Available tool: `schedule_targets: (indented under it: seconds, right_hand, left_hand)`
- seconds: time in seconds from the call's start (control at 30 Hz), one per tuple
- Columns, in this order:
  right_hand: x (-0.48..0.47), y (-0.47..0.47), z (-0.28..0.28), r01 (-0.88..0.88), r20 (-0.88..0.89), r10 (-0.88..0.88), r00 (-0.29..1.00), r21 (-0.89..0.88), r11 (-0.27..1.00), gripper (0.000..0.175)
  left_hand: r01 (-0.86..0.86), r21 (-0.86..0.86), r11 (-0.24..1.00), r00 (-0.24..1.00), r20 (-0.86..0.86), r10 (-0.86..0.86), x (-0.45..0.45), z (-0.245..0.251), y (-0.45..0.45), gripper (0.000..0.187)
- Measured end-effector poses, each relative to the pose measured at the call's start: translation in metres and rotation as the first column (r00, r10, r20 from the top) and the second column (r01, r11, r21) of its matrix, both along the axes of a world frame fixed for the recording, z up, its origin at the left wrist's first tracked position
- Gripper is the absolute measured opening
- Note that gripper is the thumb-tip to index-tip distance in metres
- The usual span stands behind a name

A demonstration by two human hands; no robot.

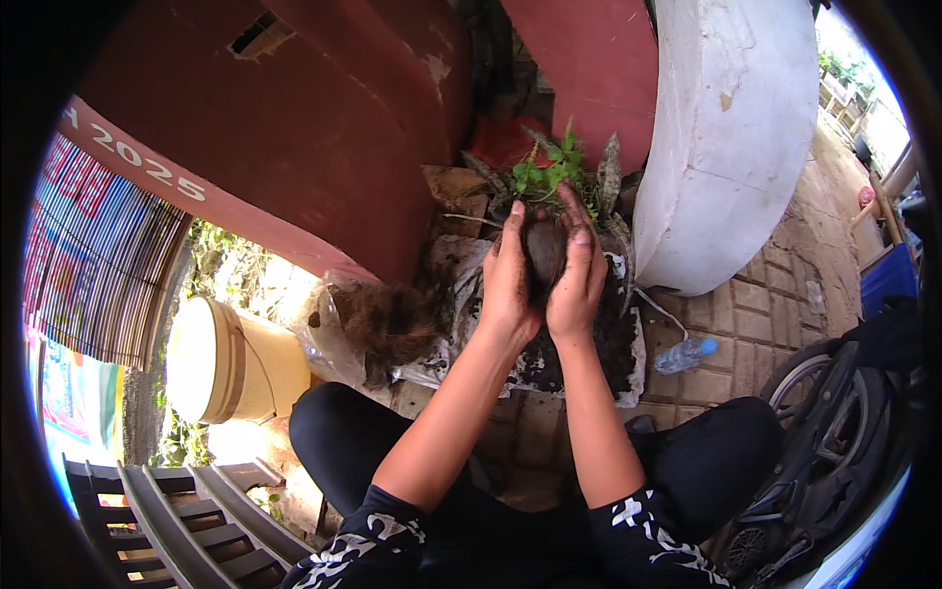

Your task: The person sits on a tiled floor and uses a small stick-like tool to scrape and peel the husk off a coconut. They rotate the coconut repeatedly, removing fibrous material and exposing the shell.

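Between my left hand [506, 272] and my right hand [581, 276], a rounded dark ball of soil [546, 254] is held in cupped, soiled palms. Below lies a white sack [629, 390] spread on the ground, with loose dark soil [600, 353] on it. Just beyond my fingertips stand a green leafy plant [548, 175] and mottled snake plant leaves [609, 173]. Brown fibre [390, 320] sits left of my hands beside a clear plastic bag [324, 331]. Whether roots are inside the ball, I cannot tell.
A cream bucket [272, 368] stands at the left. Red walls [324, 147] and a white curved pillar [728, 147] rise ahead. A plastic bottle with a blue cap [681, 356] lies on paving at the right, near a motorcycle [824, 442]. Slatted furniture [184, 515] is at lower left.
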State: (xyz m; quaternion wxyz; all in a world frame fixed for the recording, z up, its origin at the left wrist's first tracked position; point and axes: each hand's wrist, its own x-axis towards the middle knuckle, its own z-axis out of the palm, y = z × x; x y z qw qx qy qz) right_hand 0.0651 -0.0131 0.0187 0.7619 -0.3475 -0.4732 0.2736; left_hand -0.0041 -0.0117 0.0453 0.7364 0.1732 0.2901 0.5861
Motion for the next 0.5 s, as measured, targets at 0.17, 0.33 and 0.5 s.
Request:
schedule_targets:
  seconds: [0.17,0.33,0.5]
  right_hand:
    - [0.012,-0.001,0.026,-0.078,-0.242,0.031,0.970,-0.187,0.979,0.050]
    - [0.019,-0.016,0.054,-0.506,-0.657,0.271,0.704,-0.197,0.840,0.053]
    - [-0.005,-0.019,0.045,-0.210,-0.122,0.188,0.975,-0.202,0.957,0.061]
  left_hand:
    - [-0.034,0.363,0.931,0.970,-0.213,0.118,0.006,0.019,-0.010,0.045]
    - [-0.092,0.525,0.846,0.903,-0.314,0.294,-0.003,0.010,0.000,0.031]
    - [0.034,0.139,0.990,0.937,0.340,-0.080,-0.014,0.005,0.013,0.032]
